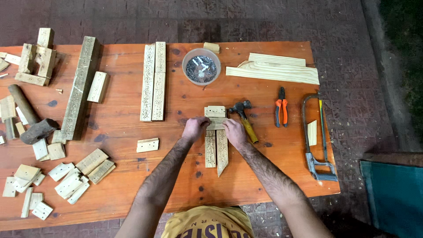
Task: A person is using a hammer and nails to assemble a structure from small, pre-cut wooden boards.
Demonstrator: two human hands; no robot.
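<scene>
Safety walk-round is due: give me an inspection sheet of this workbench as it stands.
Surface: orange-brown wooden table, marked with dark spots.
Job's things: two pale upright wooden slats lying side by side; a short pale crosspiece across their tops; a second short block just above.
Hands: left hand and right hand press on the crosspiece from each side.
Clutter: yellow-handled hammer, orange-handled pliers, hacksaw, round bowl of nails, long pale boards, heap of wood offcuts, dark mallet.
Cables: nothing seen.
Surroundings: dark patterned paved floor; teal object at right.
</scene>
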